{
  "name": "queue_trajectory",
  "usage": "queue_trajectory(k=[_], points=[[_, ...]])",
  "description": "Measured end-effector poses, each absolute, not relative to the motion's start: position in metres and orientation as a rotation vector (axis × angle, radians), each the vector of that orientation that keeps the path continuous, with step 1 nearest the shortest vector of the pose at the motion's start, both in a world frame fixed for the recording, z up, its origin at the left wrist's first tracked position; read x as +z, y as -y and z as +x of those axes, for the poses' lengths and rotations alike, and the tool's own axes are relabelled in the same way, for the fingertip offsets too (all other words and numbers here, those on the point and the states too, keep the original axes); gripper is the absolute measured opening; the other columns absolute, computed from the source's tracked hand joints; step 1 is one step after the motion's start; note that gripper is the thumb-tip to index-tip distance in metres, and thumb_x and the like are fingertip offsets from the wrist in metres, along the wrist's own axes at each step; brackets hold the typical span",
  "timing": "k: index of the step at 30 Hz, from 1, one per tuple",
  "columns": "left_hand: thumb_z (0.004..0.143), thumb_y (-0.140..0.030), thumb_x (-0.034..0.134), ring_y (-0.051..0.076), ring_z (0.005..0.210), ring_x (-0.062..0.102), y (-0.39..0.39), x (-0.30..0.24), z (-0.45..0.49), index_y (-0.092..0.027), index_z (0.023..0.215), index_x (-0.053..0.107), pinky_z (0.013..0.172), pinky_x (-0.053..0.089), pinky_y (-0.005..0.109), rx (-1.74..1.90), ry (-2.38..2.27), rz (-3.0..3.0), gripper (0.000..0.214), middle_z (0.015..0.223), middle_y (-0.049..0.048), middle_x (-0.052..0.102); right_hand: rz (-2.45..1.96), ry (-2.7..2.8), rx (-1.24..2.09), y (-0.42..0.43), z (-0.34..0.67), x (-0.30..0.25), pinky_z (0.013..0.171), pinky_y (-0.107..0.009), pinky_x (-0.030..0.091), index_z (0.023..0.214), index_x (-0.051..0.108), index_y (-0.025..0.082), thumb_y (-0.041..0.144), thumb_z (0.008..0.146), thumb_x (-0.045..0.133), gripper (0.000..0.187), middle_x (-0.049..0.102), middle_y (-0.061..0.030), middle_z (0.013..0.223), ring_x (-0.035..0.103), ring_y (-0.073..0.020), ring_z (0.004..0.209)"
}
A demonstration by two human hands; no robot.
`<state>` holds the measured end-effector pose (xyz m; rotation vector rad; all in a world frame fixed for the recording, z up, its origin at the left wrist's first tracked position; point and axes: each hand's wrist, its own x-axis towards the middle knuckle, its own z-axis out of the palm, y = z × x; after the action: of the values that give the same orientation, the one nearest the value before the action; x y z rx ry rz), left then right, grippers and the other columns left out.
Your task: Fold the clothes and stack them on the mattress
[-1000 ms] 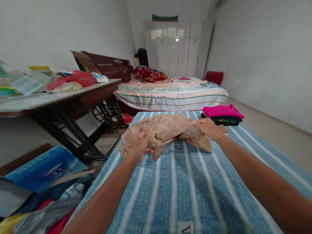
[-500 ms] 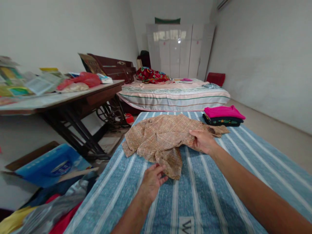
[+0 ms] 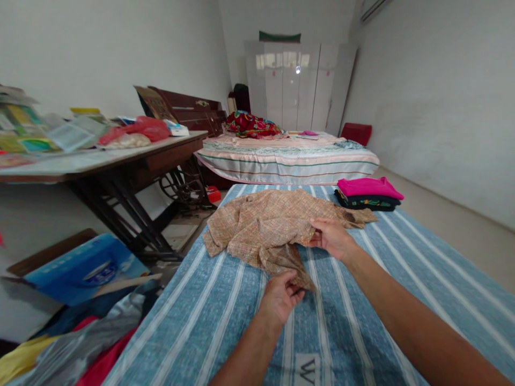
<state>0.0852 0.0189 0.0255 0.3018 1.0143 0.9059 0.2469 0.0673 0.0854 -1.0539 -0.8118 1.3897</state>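
Observation:
A tan checked shirt (image 3: 265,220) lies rumpled across the blue striped bed cover (image 3: 241,321), with one sleeve stretching right toward the folded clothes. My left hand (image 3: 281,296) pinches the near end of the shirt, a loose flap that looks like a sleeve. My right hand (image 3: 332,237) grips the shirt's near edge further right, fingertips closed on the cloth. Some of the fabric under both hands is hidden.
Folded clothes (image 3: 369,193), pink on top of dark, sit at the bed's far right. A sewing-machine table (image 3: 120,161) with bags and boxes stands left. Below it are a blue box (image 3: 86,268) and a heap of clothes (image 3: 92,332). Another bed (image 3: 289,161) stands behind.
My left hand has moved right and drawn the shirt's near flap right with it. My right hand has shifted slightly left along the edge, still holding cloth.

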Motion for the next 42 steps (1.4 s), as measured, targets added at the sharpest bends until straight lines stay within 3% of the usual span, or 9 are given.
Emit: queue_trajectory(k=[7, 13, 18, 25, 31, 34, 36, 39, 42], points=[[0.079, -0.007, 0.046, 0.020, 0.067, 0.068, 0.000, 0.028, 0.092, -0.014, 0.089, 0.055, 0.072, 0.054, 0.043, 0.949, -0.937, 0.167, 0.014, 0.074, 0.0065, 0.069, -1.081, 0.883, 1.407, -0.044, 0.237, 0.079, 0.048, -0.025, 0.052, 0.073, 0.057, 0.016, 0.033, 0.075, 0.063, 0.018, 0.066, -0.0020, 0.062, 0.062, -0.0133, 0.051], [0.084, -0.011, 0.043, 0.025, 0.078, 0.069, 0.019, 0.020, 0.083, -0.010, 0.096, 0.054, 0.067, 0.054, 0.035, 0.890, -0.967, 0.227, 0.016, 0.086, 0.0142, 0.070, -1.326, 0.968, 1.364, -0.007, 0.221, 0.038, 0.049, -0.023, 0.045, 0.070, 0.057, 0.017, 0.044, 0.069, 0.061, 0.027, 0.064, -0.0006, 0.066, 0.063, -0.0149, 0.057], [0.085, -0.015, 0.047, 0.028, 0.081, 0.069, 0.022, 0.019, 0.073, -0.010, 0.096, 0.050, 0.064, 0.055, 0.035, 0.816, -1.065, 0.321, 0.012, 0.089, 0.0182, 0.069, -1.539, 1.415, 0.895, 0.006, 0.225, 0.013, 0.051, -0.025, 0.038, 0.057, 0.053, 0.020, 0.039, 0.077, 0.048, 0.028, 0.049, 0.0030, 0.052, 0.049, -0.0128, 0.051], [0.088, -0.024, 0.043, 0.023, 0.064, 0.069, 0.020, 0.032, 0.047, -0.014, 0.085, 0.047, 0.054, 0.052, 0.030, 0.609, -1.229, 0.493, 0.012, 0.081, 0.0172, 0.070, -1.465, 1.813, 0.632, 0.022, 0.232, 0.011, 0.060, -0.025, 0.037, 0.067, 0.059, 0.018, 0.020, 0.080, 0.045, 0.020, 0.057, 0.0003, 0.063, 0.052, -0.0134, 0.061], [0.080, -0.028, 0.052, 0.017, 0.048, 0.060, 0.027, 0.042, 0.039, -0.019, 0.066, 0.052, 0.047, 0.042, 0.024, 0.663, -1.346, 1.231, 0.017, 0.059, 0.0044, 0.063, -1.750, 1.870, 0.371, -0.007, 0.268, 0.034, 0.068, -0.025, 0.040, 0.078, 0.065, 0.023, 0.022, 0.084, 0.044, 0.022, 0.065, -0.0002, 0.074, 0.059, -0.0150, 0.071], [0.077, -0.024, 0.057, 0.022, 0.073, 0.064, 0.028, 0.043, 0.055, -0.021, 0.066, 0.060, 0.073, 0.049, 0.033, 0.800, -1.232, 1.757, 0.011, 0.072, 0.0067, 0.066, -2.178, 1.766, 0.211, -0.046, 0.287, 0.046, 0.072, -0.026, 0.042, 0.087, 0.067, 0.023, 0.025, 0.085, 0.042, 0.025, 0.069, -0.0042, 0.086, 0.062, -0.0185, 0.085], [0.079, -0.022, 0.053, 0.027, 0.102, 0.059, 0.025, 0.039, 0.070, -0.023, 0.085, 0.067, 0.096, 0.041, 0.039, 0.817, -1.103, 1.979, 0.015, 0.100, 0.0096, 0.068, -2.298, 1.689, 0.180, -0.073, 0.294, 0.048, 0.073, -0.028, 0.043, 0.091, 0.068, 0.019, 0.028, 0.086, 0.042, 0.027, 0.069, -0.0095, 0.091, 0.063, -0.0218, 0.090], [0.077, -0.020, 0.052, 0.031, 0.130, 0.038, 0.020, 0.029, 0.086, -0.017, 0.119, 0.059, 0.112, 0.019, 0.048, 0.615, -1.175, 2.147, 0.042, 0.134, 0.0140, 0.050, -2.368, 1.638, 0.164, -0.102, 0.294, 0.043, 0.077, -0.030, 0.044, 0.098, 0.067, 0.012, 0.033, 0.087, 0.044, 0.033, 0.068, -0.0164, 0.098, 0.062, -0.0258, 0.097], [0.076, -0.028, 0.057, 0.033, 0.138, 0.019, 0.018, 0.016, 0.088, -0.008, 0.135, 0.043, 0.114, 0.009, 0.053, 0.311, -1.289, 2.248, 0.064, 0.147, 0.0171, 0.030, -2.372, 1.655, 0.167, -0.115, 0.287, 0.034, 0.083, -0.034, 0.045, 0.100, 0.067, 0.009, 0.042, 0.086, 0.048, 0.041, 0.066, -0.0210, 0.104, 0.060, -0.0298, 0.103]])
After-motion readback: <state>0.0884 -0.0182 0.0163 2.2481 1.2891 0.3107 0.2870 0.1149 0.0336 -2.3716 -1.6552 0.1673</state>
